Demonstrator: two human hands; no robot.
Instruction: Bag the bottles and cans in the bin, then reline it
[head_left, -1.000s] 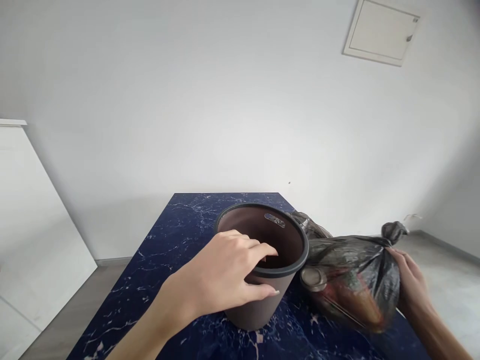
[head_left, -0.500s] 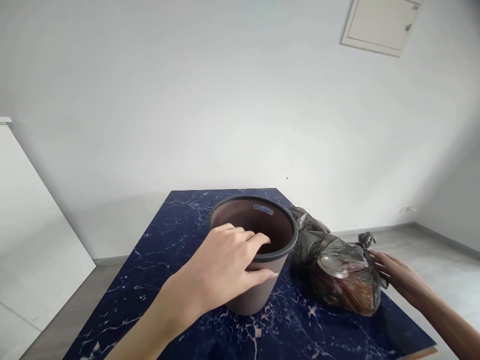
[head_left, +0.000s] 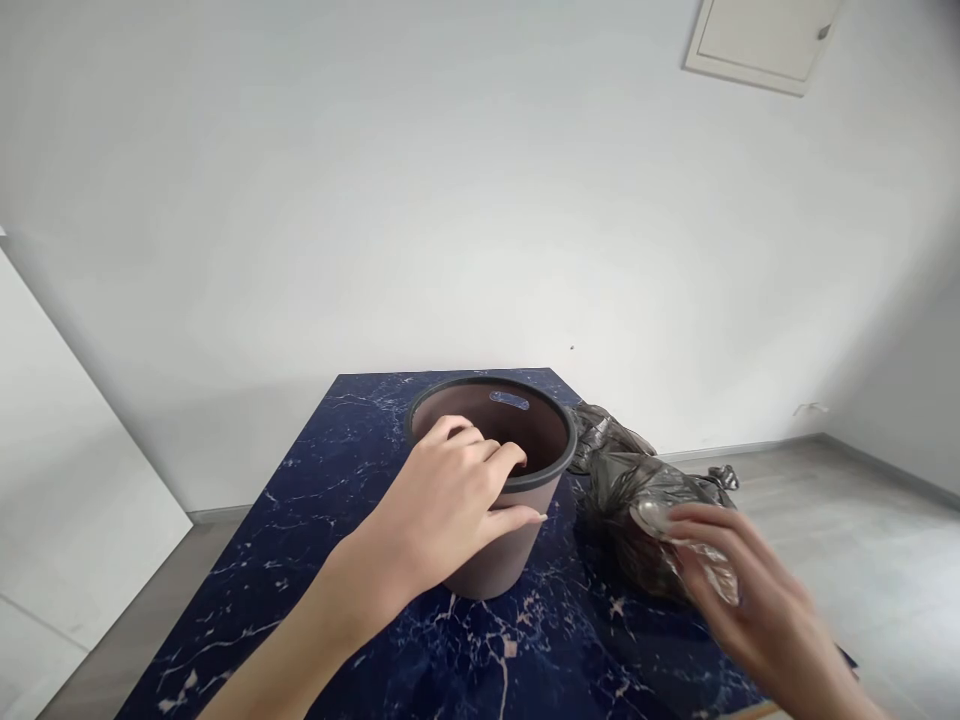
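Note:
A brown trash bin [head_left: 495,550] with a black rim stands upright on the blue marbled table [head_left: 300,480]. My left hand [head_left: 457,490] is closed over its near rim, fingers inside and thumb along the outer wall. To the right of the bin lies a dark, see-through plastic bag [head_left: 622,490] with a clear round lid [head_left: 651,518] showing through it. My right hand [head_left: 757,600] is curled at the bag's near right side and blurred. Whether its fingers grip the bag or only touch it does not show.
More dark plastic [head_left: 600,428] is bunched behind the bag, near the table's right edge. A pale wall [head_left: 375,200] rises behind the table. At the left stands a white cabinet [head_left: 75,480]; grey floor [head_left: 840,520] lies to the right.
My right hand has moved left, from the bag's knotted end to over its near right side. My left hand stays on the bin's rim. The view has shifted slightly.

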